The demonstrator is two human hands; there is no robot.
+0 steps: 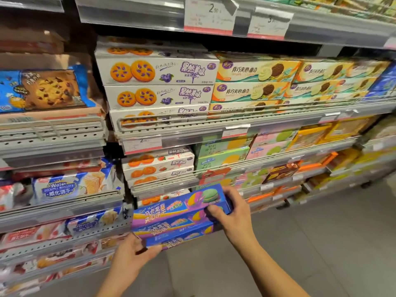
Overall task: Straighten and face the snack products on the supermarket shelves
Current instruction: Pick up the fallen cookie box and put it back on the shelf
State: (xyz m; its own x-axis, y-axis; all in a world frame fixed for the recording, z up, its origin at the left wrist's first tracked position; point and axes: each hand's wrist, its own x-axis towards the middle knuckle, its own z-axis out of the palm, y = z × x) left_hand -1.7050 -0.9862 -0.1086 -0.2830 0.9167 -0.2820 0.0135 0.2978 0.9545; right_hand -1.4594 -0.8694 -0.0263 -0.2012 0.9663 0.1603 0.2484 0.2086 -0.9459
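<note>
- Left hand (134, 251): fingers curled under stacked blue-purple macaron boxes (171, 219), gripping left end;
- Right hand (232, 213): thumb and fingers clamping top box's right end;
- Behind: biscuit shelves (214, 121).

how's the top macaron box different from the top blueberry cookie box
The macaron box is blue and purple; the blueberry box is white with orange cookies printed on it. The macaron box is tilted, held by the right hand atop a stack that the left hand grips; the blueberry box lies untouched and level on a higher shelf. Both are long, flat boxes topping stacks.
</note>
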